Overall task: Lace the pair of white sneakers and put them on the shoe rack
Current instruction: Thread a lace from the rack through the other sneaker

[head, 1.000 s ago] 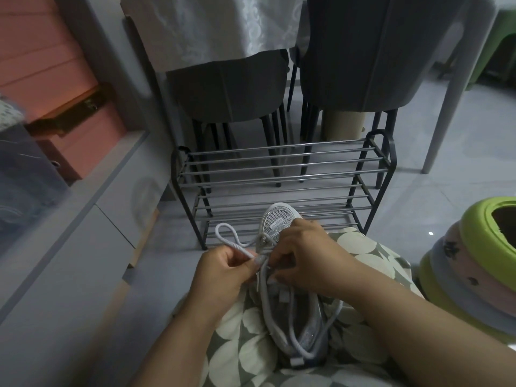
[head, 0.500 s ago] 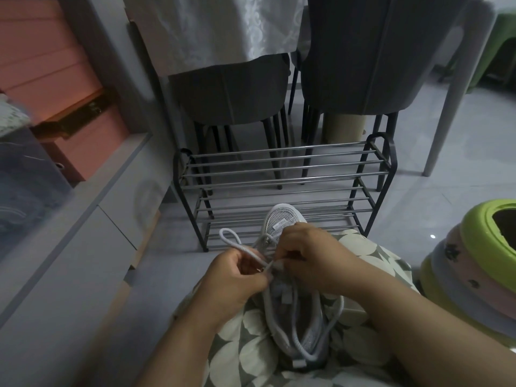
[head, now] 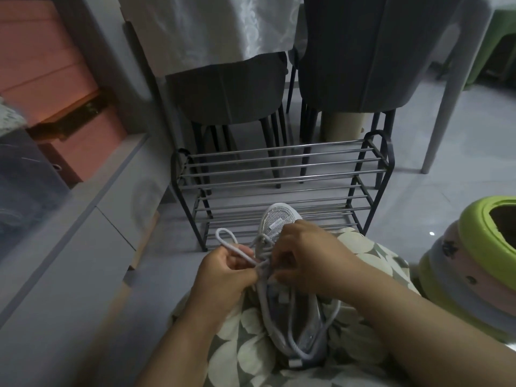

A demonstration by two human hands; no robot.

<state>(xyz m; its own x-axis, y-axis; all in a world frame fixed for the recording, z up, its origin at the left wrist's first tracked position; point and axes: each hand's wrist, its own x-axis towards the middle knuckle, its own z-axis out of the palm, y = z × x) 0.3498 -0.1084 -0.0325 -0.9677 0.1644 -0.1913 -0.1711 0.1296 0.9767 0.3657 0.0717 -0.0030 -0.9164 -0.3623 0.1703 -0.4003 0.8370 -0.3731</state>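
We see one white sneaker point(head: 282, 222) lying on the lap, toe pointing away toward the shoe rack point(head: 282, 174). Its toe is a rounded cap of fine mesh, and a small label sits on the tongue. A round, cord-like white lace point(head: 226, 241) crosses over the eyelets; one loop of it stands out to the left, and longer strands trail down along the sneaker toward us. The left hand point(head: 223, 275) has its fingers curled and pinched on the lace just beside the crossing. The right hand point(head: 310, 261) rests over the middle of the sneaker, fingers bent and closed on the lace at the same spot, so the two hands nearly touch.

Under the sneaker we make out soft fabric point(head: 240, 350) printed with pale rounded leaf shapes on grey-green. The rack is thin metal bars in a dark frame, two tiers, standing on a smooth grey tiled floor point(head: 435, 152). Behind it stand two dark chairs point(head: 360, 57) and a patterned white tablecloth point(head: 206, 26). A grey cabinet point(head: 92, 227) runs along the left, and stacked rounded plastic stools point(head: 474, 263) sit at the right.
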